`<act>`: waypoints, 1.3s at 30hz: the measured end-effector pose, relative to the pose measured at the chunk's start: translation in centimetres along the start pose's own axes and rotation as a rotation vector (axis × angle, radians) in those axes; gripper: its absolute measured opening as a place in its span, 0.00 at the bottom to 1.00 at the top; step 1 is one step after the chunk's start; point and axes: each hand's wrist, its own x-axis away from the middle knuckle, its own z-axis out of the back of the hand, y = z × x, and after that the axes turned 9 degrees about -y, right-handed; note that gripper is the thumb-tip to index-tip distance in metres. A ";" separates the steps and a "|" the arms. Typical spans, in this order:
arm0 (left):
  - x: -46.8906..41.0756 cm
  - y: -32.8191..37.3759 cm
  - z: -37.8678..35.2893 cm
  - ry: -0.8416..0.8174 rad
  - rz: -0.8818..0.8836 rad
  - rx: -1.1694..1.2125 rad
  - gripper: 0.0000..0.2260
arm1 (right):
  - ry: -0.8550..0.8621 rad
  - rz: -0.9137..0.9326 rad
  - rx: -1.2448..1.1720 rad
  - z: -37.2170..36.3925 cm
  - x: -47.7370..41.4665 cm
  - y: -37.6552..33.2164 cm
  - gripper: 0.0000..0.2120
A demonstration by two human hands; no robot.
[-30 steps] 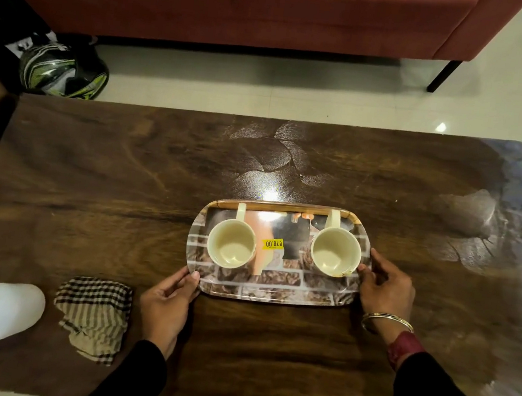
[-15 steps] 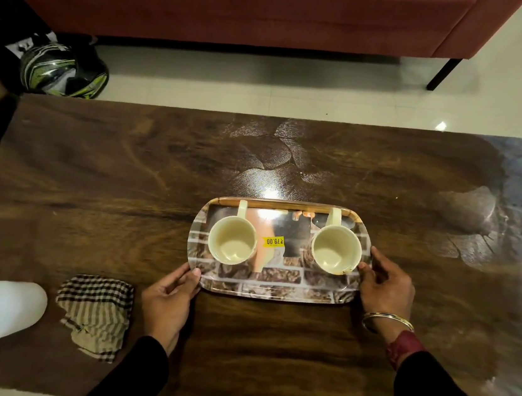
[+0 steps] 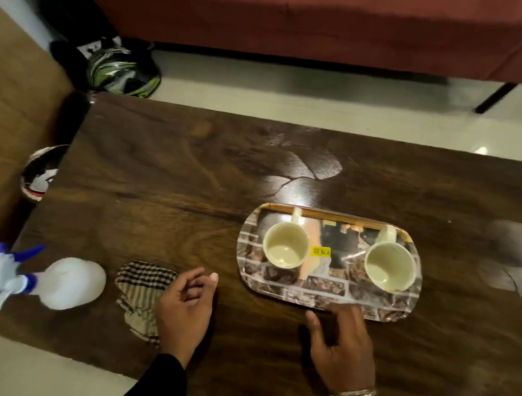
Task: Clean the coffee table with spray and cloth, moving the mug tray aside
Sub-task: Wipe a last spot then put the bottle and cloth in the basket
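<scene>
Head view: mug tray (image 3: 317, 288) sits flat on the surface (image 3: 172, 187), right of centre, w/ two empty cream mugs (image 3: 286, 246) (image 3: 389, 267) upright on it, handles pointing to the far side. Yellow price sticker (image 3: 320, 251) lies between them.

Right hand (image 3: 342, 342) is spread wide, fingers fairly straight, tips at the tray's near rim. Blur hides whether they touch or nudge it; it grips nothing. Left hand (image 3: 185, 307) is loosely curled, empty, just beside the checked cloth (image 3: 142, 285), wrist overlapping the cloth's right edge.

Step, as I judge it: tray is parked on the right half and the left hand is placed to take the cloth. Next move prob. needs the spray bottle (image 3: 68, 282), which lies on its side near the left front corner, just left of the cloth, nozzle pointing off the edge. It must be stood up or picked up first, then spray the left half and wipe.

In the way: cloth and bottle themselves sit on the area to clean, and the tray covers part of the right half. Off the surface: red sofa (image 3: 308, 13) beyond, helmet (image 3: 124, 72) on the floor at far left.
</scene>
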 end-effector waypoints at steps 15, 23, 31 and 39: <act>-0.7 -3.9 16.0 0.515 -0.089 -0.206 0.26 | -0.552 0.313 0.125 -16.3 -3.5 -18.9 0.28; -5.7 -3.8 20.9 0.362 -0.235 -0.127 0.52 | -0.595 0.292 0.437 -21.7 -2.7 -21.0 0.42; -10.5 -5.2 21.2 0.368 -0.246 -0.259 0.35 | -0.527 0.334 0.477 -24.0 -0.9 -19.8 0.31; -9.3 -4.4 20.6 0.366 -0.281 -0.278 0.17 | -0.441 0.442 0.518 -22.9 -2.3 -20.9 0.29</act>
